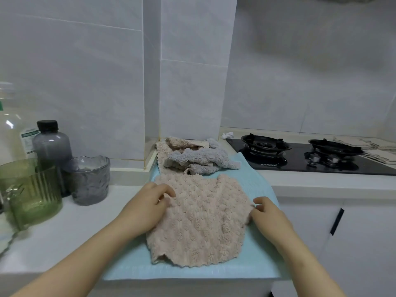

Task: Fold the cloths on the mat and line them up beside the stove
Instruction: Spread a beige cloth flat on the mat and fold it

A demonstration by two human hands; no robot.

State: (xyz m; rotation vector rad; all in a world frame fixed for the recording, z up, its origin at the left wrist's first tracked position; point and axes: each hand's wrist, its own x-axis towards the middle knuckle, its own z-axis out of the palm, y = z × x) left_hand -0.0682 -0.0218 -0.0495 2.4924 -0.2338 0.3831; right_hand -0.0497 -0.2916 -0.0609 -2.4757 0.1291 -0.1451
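Beige cloth (199,219) spread on mat (257,264). Left hand (145,209) fingers grip its left edge, right hand (267,217) fingers pinch its right.

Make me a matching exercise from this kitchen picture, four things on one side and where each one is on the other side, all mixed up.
Things:
1. beige cloth
2. grey cloth
3. green glass
4. stove

Places:
A. crumpled in the heap at the back of the mat
B. far left on the counter
C. right of the mat
D. spread out at the front of the mat

Pairs: 1-D, 2-A, 3-B, 4-C.
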